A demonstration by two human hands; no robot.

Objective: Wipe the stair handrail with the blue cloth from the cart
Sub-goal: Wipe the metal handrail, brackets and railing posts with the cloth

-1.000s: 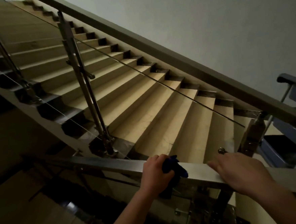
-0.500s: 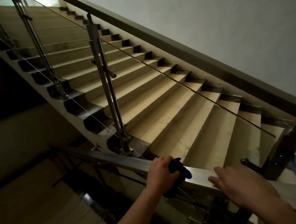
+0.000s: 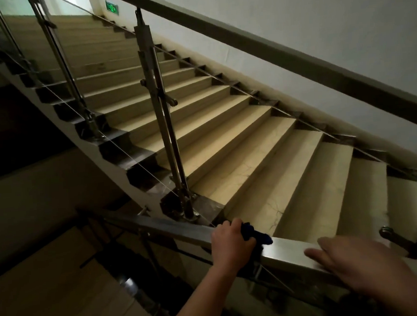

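A flat steel handrail (image 3: 168, 228) runs across the lower part of the view, from the left down to the right. My left hand (image 3: 232, 242) grips the blue cloth (image 3: 256, 236) and wraps it over the rail's top edge; only a dark blue bunch shows past the fingers. My right hand (image 3: 358, 263) lies on the rail further right, fingers straight and flat on the metal, holding nothing. The cart is out of view.
Beige stairs (image 3: 226, 141) climb away beyond the rail, with steel posts (image 3: 161, 116) and glass panels along their side. A second sloping handrail (image 3: 294, 55) crosses the upper right in front of the white wall. Below left lies a dark lower flight.
The view has swung up and to the left, so the cart at the right has left the frame. My left hand with the cloth and my right hand stay on the rail.
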